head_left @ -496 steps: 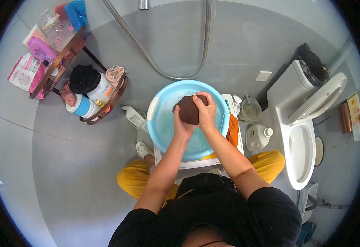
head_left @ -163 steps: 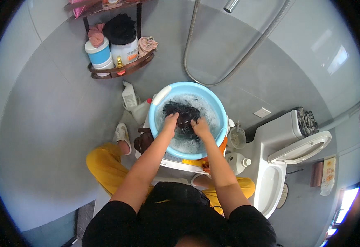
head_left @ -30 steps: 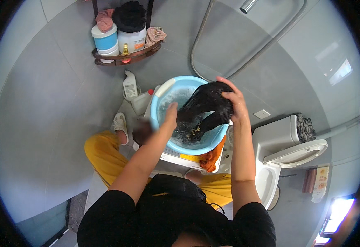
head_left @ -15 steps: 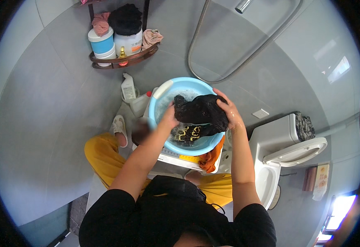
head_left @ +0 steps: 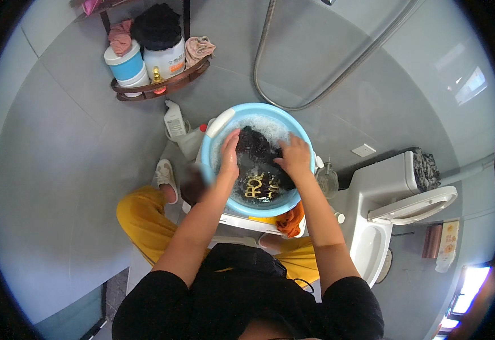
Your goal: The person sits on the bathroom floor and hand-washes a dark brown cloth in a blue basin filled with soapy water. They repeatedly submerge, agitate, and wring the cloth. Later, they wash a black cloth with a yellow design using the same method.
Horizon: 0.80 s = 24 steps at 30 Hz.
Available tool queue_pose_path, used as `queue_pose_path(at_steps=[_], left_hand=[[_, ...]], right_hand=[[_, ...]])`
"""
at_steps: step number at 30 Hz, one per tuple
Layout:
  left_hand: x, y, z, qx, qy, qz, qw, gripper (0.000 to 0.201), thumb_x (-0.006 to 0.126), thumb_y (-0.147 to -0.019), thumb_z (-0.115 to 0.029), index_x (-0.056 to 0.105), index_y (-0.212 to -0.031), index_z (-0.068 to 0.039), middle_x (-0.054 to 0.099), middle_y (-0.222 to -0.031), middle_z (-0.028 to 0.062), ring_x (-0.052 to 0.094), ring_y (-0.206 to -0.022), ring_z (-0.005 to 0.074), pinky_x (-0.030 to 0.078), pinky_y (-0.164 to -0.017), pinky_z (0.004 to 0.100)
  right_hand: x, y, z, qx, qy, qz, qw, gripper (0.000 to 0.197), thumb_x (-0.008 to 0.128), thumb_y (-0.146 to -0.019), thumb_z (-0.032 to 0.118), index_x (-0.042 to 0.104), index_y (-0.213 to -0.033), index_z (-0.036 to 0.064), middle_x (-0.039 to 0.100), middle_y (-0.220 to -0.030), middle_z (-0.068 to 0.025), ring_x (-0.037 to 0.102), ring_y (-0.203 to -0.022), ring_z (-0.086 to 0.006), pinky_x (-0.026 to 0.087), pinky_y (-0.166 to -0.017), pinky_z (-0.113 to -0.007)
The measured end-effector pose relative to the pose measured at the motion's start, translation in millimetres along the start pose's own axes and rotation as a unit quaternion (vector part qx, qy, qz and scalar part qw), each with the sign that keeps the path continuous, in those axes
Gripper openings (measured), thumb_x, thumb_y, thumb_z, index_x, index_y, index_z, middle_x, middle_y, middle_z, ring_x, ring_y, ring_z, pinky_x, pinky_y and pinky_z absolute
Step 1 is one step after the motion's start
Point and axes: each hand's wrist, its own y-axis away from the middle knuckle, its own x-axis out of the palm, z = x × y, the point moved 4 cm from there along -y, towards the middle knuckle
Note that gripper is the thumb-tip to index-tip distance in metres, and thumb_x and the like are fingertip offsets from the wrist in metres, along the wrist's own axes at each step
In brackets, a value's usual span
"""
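Hands are pressing a dark garment (head_left: 259, 164) down into the soapy blue basin (head_left: 213, 127); I'm keeping my left hand (head_left: 229, 152) and right hand (head_left: 294, 156) closed on its upper folds, soaking the cloth between them.

A single view, worn on the person's head, looks almost straight down from above, fairly near the work. The blue basin (head_left: 213, 148) sits at the picture's centre, both forearms entering from the lower edge, the person's black-clad shoulders filling the near bottom. The fisheye bends the grey walls and the shower hose (head_left: 293, 102) toward the rim. Far left hangs a corner shelf (head_left: 162, 85); right stands the white toilet (head_left: 395, 204). No second view shares this scene.
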Motion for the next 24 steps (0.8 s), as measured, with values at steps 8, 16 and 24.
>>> queue_pose_path(at_steps=[8,16,24], left_hand=[[-15,-1,3,-0.015,0.004,-0.068,0.998,0.043,0.054,-0.086,-0.027,0.048,-0.124,-0.006,0.044,-0.129,0.0061,0.036,-0.122,0.0193,0.023,-0.103,0.0336],[-24,-9,39,-0.141,0.134,-0.137,0.971,0.054,0.055,-0.085,-0.035,0.040,-0.130,-0.009,0.040,-0.134,0.0039,0.034,-0.124,0.0206,0.020,-0.104,0.0340],[-3,-3,38,-0.219,0.171,-0.012,0.960,0.049,0.043,-0.092,-0.038,0.038,-0.131,-0.009,0.041,-0.134,0.0085,0.037,-0.122,0.0244,0.024,-0.104,0.0373]], right_hand=[[73,-37,45,-0.029,-0.092,0.056,0.994,0.082,0.068,-0.070,0.007,0.026,-0.139,0.0248,0.044,-0.127,-0.0138,0.052,-0.107,-0.0327,0.044,-0.086,-0.046],[179,-24,18,0.092,-0.241,0.067,0.964,0.055,0.051,-0.082,0.016,0.034,-0.135,0.0154,0.042,-0.131,-0.0184,0.055,-0.101,-0.0364,0.045,-0.083,-0.047],[72,-9,35,0.169,-0.458,-0.012,0.872,0.051,0.066,-0.075,0.023,0.050,-0.119,0.0037,0.060,-0.104,-0.0219,0.059,-0.097,-0.0327,0.044,-0.085,-0.035]])
